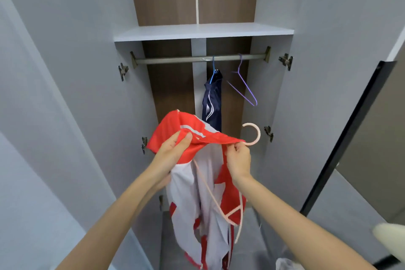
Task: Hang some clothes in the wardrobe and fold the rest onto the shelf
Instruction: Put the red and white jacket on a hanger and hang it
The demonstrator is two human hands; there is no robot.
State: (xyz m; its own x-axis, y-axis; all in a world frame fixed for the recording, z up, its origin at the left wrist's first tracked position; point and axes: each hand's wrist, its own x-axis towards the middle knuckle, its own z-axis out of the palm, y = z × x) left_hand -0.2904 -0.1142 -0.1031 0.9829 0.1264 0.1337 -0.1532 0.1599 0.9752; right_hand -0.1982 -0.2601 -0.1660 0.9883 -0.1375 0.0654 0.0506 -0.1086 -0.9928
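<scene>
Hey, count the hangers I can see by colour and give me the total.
Blue hanger, on the rail with the navy garment: 1
Purple hanger, bare on the rail: 1
Pink hanger, in the red and white jacket: 1
Total: 3

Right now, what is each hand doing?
Left hand: fingers pinch the red and white jacket at its collar.
Right hand: fingers pinch the jacket's collar beside the pink hanger hook.

red-white jacket (188,173), pink hanger (254,136), navy garment w/ white stripes (212,103)
</scene>
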